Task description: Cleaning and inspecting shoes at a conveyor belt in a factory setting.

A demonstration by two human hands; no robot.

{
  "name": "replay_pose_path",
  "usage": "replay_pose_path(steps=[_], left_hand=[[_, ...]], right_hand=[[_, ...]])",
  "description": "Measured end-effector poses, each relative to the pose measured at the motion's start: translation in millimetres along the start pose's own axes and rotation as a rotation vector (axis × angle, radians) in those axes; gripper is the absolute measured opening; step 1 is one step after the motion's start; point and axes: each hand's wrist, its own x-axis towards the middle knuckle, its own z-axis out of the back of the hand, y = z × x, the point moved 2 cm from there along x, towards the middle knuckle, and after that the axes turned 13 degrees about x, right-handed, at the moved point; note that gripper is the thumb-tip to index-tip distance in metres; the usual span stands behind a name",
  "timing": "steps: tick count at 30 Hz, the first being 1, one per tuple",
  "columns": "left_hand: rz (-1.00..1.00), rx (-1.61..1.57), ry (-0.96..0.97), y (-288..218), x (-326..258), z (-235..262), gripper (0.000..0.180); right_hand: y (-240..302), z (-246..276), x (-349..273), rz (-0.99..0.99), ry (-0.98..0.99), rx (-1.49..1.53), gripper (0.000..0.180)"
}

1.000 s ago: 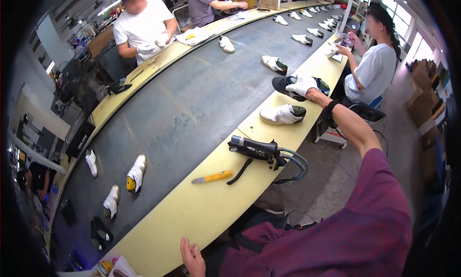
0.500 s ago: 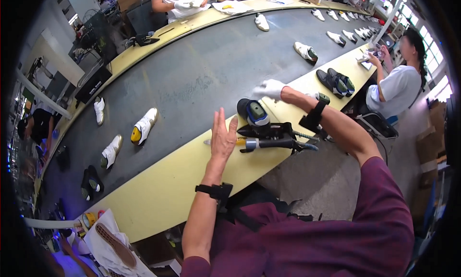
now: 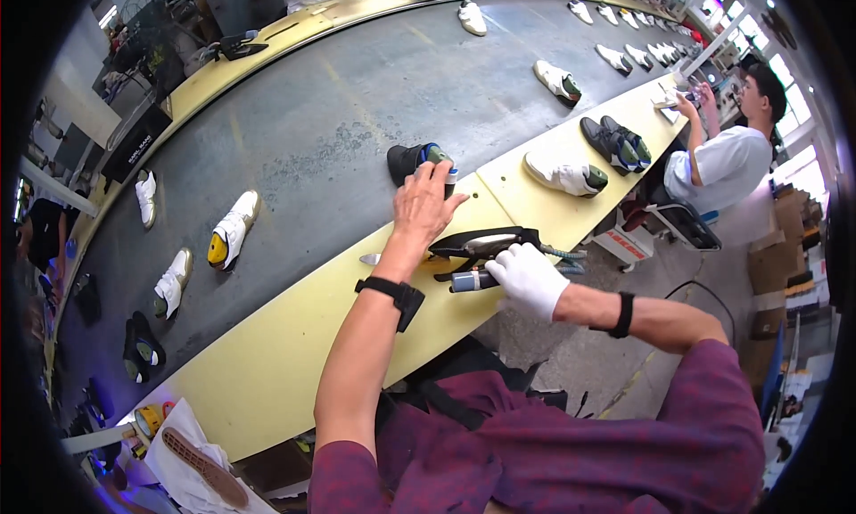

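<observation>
My bare left hand (image 3: 423, 202) has its fingers wrapped round the heel end of a black shoe (image 3: 406, 164) with a green and blue heel, at the belt's near edge. My fingers hide part of the shoe. The white-gloved right hand (image 3: 530, 285) is closed on the black handle of a hand tool with a grey-blue barrel (image 3: 473, 280), low over the yellow tabletop (image 3: 321, 327). Just beyond it lies another black hand tool (image 3: 481, 244), which looks like a small iron. A white shoe (image 3: 563, 174) with a green heel lies farther right on the tabletop.
A pair of black shoes (image 3: 615, 144) stands right of the white shoe. The grey conveyor belt (image 3: 312, 157) carries several shoes, including a white one with a yellow toe (image 3: 234, 231). Hoses (image 3: 566, 257) trail off the tools. A co-worker (image 3: 736, 157) sits at the right.
My left hand has moved up and taken hold of the black shoe, now farther left at the belt. My right hand has come back from beyond the shoe to the tool's handle.
</observation>
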Motion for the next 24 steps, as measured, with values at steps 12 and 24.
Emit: replay_pose_path(steps=[12,24], left_hand=[[0.644,-0.037,0.127,20,28,-16,0.100],[0.986,-1.423,0.042,88,-7,-38,0.033]], right_hand=[[-89,37,35,-0.601,-0.341,0.325,0.034],[-179,17,60,-0.510,-0.516,0.378,0.047]])
